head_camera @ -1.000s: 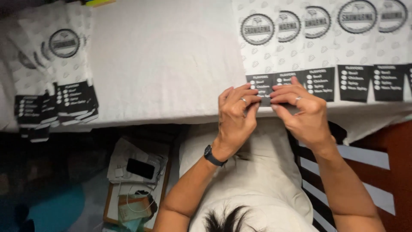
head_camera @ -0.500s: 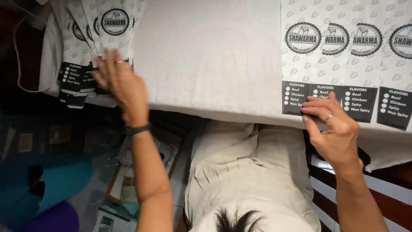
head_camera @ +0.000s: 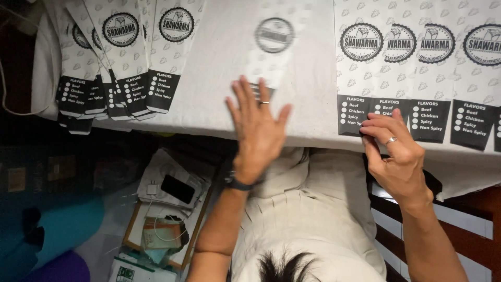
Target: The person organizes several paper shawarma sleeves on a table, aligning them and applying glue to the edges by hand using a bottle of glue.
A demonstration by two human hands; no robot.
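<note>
Your left hand (head_camera: 258,133) is spread flat and wide, fingers on a blurred white paper sleeve with a round black emblem (head_camera: 271,52) at the white table's (head_camera: 219,83) middle. Your right hand (head_camera: 397,156), fingers curled, presses the black-ended sleeve row (head_camera: 396,78).

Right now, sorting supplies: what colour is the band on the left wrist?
Black wristband, in the head view.

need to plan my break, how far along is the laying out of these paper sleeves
Done: a row of white printed paper sleeves with black ends lies overlapped along the white table edge at one side. In hand: the left hand slides one blurred sleeve across the middle, while the right hand presses the row's near ends. Left: a fanned stack of the same sleeves waits at the other side.
</note>
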